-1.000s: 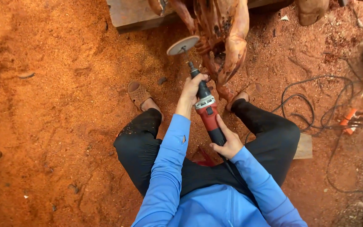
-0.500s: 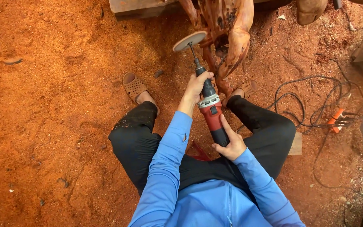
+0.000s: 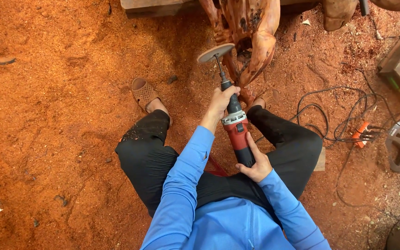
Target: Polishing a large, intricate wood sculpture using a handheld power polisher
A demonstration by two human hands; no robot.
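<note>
A: What can't be made out here?
B: The carved wood piece (image 3: 255,32) runs off the top edge.

A: And the grinder (image 3: 234,125)?
B: Its rear sits under the right hand (image 3: 255,164); that hand's fingers wrap out of sight.

Both hands are closed, left hand (image 3: 219,103) extended forward, right hand (image 3: 254,165) near the lap.

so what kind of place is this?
Most likely an informal woodcarving yard. Reddish sawdust covers the ground, a gnarled carved wood piece stands ahead, and both hands, left hand and right hand, grip a red and black power sander with a round disc.
</note>
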